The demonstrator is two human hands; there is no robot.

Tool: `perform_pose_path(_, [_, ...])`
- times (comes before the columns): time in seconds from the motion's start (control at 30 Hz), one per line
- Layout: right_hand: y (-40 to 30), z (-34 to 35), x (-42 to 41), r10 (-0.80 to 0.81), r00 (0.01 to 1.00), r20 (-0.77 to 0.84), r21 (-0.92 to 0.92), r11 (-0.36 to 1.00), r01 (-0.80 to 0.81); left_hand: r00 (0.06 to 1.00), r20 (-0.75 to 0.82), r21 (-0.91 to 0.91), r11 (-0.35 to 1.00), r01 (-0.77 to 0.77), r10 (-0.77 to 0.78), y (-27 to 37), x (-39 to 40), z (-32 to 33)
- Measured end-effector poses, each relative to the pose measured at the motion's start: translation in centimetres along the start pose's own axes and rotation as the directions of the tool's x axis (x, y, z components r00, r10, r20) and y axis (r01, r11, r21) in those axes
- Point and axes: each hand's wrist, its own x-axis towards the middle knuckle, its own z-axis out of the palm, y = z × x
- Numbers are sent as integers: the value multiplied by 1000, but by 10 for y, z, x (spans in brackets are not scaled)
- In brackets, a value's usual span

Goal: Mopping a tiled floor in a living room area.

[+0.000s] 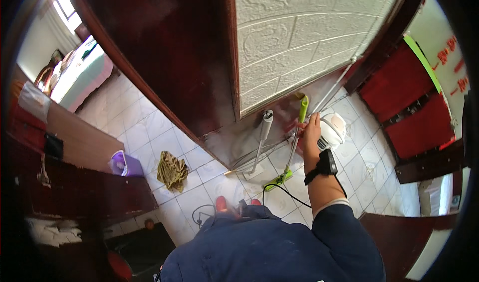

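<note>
My right hand (pixel 311 132) reaches out in front of me, its fingers at the pole of a mop (pixel 293 147) just below a lime-green grip. That mop stands upright, with its green flat head (pixel 278 180) on the tiles. Close beside the hand, on its far right, is a white rounded container or appliance (pixel 333 129). A second upright pole with a white handle (pixel 266 125) stands left of the mop on a flat white base (pixel 253 171). My left hand is out of view.
A crumpled olive-brown cloth (pixel 172 171) lies on the tiled floor, near a purple bin (pixel 130 165). A long white pole (pixel 336 83) slants by the textured wall (pixel 288 50). Dark wooden door (pixel 161 57) ahead; red cabinet (pixel 402 83) at right. Black cable (pixel 286 191) hangs by my arm.
</note>
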Motion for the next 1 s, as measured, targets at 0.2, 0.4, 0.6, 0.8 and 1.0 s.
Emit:
perform_pose_path(0.2, [13, 36, -35, 519, 650, 555, -203, 842, -500, 981, -112, -49, 986, -162, 155, 46, -38, 42])
perform_pose_path(0.4, [26, 42, -49, 604, 495, 624, -228, 747, -625, 978, -178, -223, 964, -145, 106, 182, -67, 17])
perform_pose_path(0.6, [43, -42, -109, 713, 369, 596, -316, 631, -709, 968, -165, -109, 972, -210, 191, 196, -73, 11])
perform_pose_path(0.8, [18, -90, -228, 902, 297, 313, -674, 431, -600, 999, 20, -70, 997, -26, 28, 99, -48, 14])
perform_pose_path(1.0, [-11, -37, -302, 916, 280, 288, -786, 393, -476, 984, -140, -84, 989, -124, 111, 77, -43, -28])
